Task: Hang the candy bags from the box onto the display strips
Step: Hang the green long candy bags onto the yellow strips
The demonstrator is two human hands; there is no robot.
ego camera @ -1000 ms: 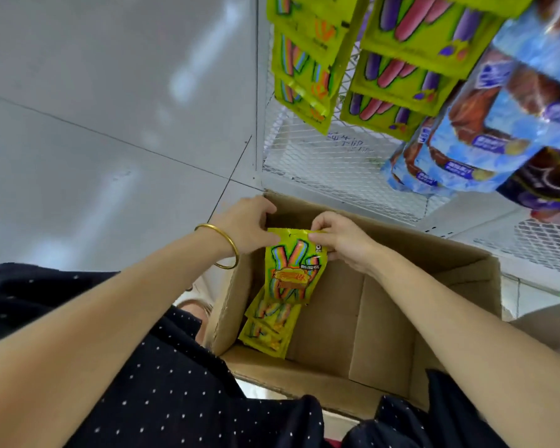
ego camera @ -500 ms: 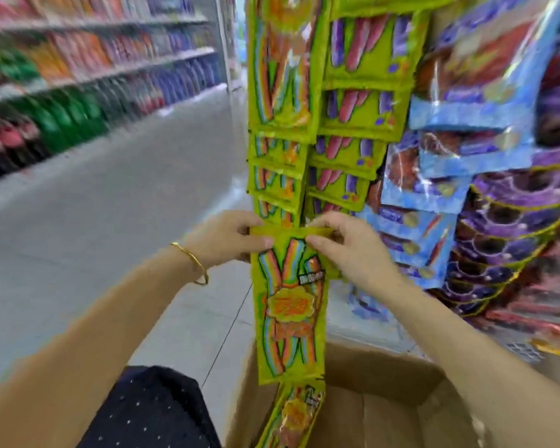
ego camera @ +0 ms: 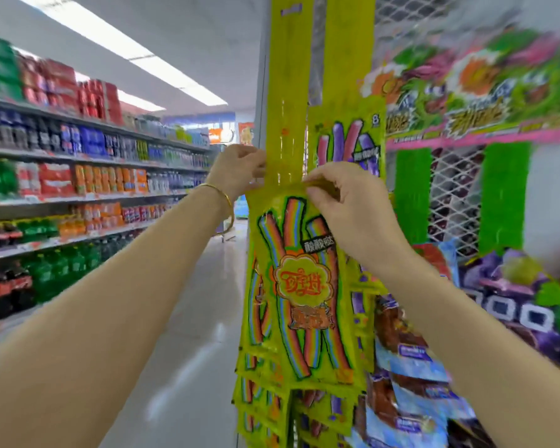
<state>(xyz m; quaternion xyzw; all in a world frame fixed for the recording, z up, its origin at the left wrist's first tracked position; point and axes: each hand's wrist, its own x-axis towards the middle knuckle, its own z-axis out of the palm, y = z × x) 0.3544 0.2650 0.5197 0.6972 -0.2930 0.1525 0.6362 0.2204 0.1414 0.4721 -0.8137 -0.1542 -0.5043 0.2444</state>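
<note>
Candy bag [ego camera: 299, 286], yellow-green with rainbow strips and an orange logo, hangs upright, long axis vertical, against the yellow display strip [ego camera: 288, 92]. Its top edge is hidden behind fingers; motion blur softens its print. Left hand [ego camera: 240, 171] pinches the top left corner, right hand [ego camera: 340, 198] pinches the top right. Similar bags overlap below. Drink shelves [ego camera: 78, 176] stand far left.

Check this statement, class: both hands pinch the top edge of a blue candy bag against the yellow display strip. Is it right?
Not quite. In the head view the left hand and right hand do pinch the top edge against the yellow display strip, but the candy bag is yellow-green with rainbow strips, not blue.
</note>
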